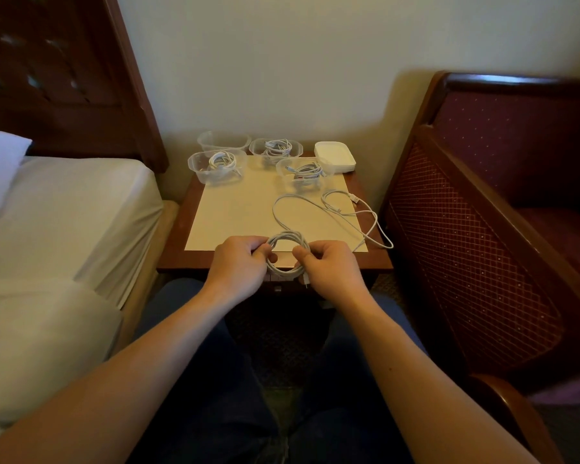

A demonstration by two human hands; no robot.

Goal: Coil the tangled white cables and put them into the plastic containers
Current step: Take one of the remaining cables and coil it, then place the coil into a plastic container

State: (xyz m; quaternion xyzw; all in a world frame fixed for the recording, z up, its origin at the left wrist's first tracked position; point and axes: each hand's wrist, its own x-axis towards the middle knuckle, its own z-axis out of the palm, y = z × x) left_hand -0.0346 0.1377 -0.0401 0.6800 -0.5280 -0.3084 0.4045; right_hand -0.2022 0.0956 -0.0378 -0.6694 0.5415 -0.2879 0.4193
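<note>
I am viewing the bed (57,209) at the left and the upholstered chair (503,209) at the right, with the wooden table (178,242) standing between them against the wall. A cream sheet (235,212) is lying on the table top. Four clear plastic containers are sitting along the far edge: the rear-left container (223,139) is showing no cable, while the front-left container (216,167), the rear-middle container (276,149) and the front-right container (302,175) are each holding a coiled white cable. A white lid stack (335,156) is resting just beside them at the right. A loose white cable (349,212) is trailing over the sheet and past the right edge of the table. I am holding the coiled cable (287,252) above the near table edge: the left hand (240,262) is pinching its left side, grip clamped on the loops, and the right hand (330,266) is pinching its right side, grip likewise clamped on it.
</note>
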